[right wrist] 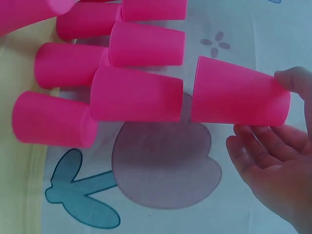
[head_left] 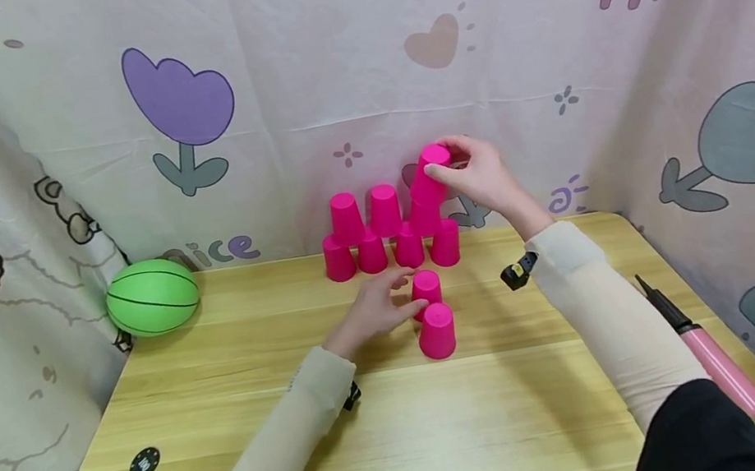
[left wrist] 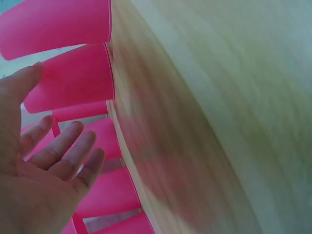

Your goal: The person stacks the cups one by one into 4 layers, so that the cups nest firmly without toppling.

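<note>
Upside-down pink cups stand in a wall at the back, a bottom row of several and three on top, one being the upper right cup point(head_left: 424, 216). My right hand point(head_left: 479, 168) pinches another pink cup point(right wrist: 239, 92) between thumb and fingers, its wide rim down. In the right wrist view a narrow gap separates it from the upper right cup. Two more cups stand in front, a nearer cup point(head_left: 436, 332) and a farther cup point(head_left: 425, 286). Beside them is my left hand point(head_left: 378, 306), fingers loosely spread, thumb tip right at the cups and nothing gripped.
A green ball point(head_left: 152, 297) sits at the table's back left corner. A black round chip point(head_left: 144, 463) lies at the front left. Along the right edge lies a pink pump with a black nozzle point(head_left: 722, 369). A printed curtain point(head_left: 316, 46) hangs right behind the cups.
</note>
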Tool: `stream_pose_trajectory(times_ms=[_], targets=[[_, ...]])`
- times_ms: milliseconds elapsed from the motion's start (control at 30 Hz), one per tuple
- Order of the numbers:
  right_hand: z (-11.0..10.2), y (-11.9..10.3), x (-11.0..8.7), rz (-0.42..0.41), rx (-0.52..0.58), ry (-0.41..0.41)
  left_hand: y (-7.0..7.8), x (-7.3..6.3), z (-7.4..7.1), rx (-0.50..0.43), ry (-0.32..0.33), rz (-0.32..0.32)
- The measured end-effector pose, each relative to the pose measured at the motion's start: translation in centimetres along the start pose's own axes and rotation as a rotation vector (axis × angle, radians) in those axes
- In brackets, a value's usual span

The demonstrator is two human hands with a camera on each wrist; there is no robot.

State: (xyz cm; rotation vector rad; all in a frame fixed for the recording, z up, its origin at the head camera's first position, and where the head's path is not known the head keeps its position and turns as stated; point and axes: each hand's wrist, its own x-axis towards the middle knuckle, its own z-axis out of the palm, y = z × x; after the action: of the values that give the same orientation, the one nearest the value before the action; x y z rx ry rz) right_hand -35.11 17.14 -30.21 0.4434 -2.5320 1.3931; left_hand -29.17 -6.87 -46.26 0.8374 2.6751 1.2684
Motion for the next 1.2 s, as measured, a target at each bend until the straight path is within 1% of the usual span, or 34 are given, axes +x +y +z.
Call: stream_pose_trajectory(times_ms=[100, 233, 333, 433, 567, 700, 800, 1000, 1200], targets=[[0.7, -0.3, 0.9, -0.008, 0.014, -0.005, 0.0, 0.2, 0.3, 0.026, -0.008, 0.033], [1.5, -0.5, 1.9, -0.019, 0.007, -0.009, -0.2, 0.5, 0.6, 0.060, -0.002, 0.072], [2.0, -0.5, 2.4, -0.014, -0.006, -0.007, -0.3, 0.7, 0.9, 0.069, 0.009, 0.078], [2.3, -0.4, 2.8, -0.003, -0.030, -0.003, -0.4, 0.8, 1.2, 0.065, 0.010, 0.066], [2.7, -0.4, 3.1, 0.011, -0.061, 0.006, -0.2, 0.8, 1.5, 0.049, 0.005, 0.033], [3.0, -0.6, 3.3, 0.025, -0.080, 0.006, -0.1, 0.7, 1.7, 0.056, 0.015, 0.008], [3.1, -0.7, 3.6, 0.022, -0.084, 0.003, -0.1, 0.6, 1.7, 0.073, 0.028, -0.005], [3.4, -0.8, 4.1, 0.000, -0.112, 0.011, -0.1, 0.5, 1.4, 0.060, 0.035, -0.039], [3.7, -0.8, 4.3, -0.016, -0.125, 0.001, -0.1, 0.4, 1.3, 0.069, 0.042, -0.048]])
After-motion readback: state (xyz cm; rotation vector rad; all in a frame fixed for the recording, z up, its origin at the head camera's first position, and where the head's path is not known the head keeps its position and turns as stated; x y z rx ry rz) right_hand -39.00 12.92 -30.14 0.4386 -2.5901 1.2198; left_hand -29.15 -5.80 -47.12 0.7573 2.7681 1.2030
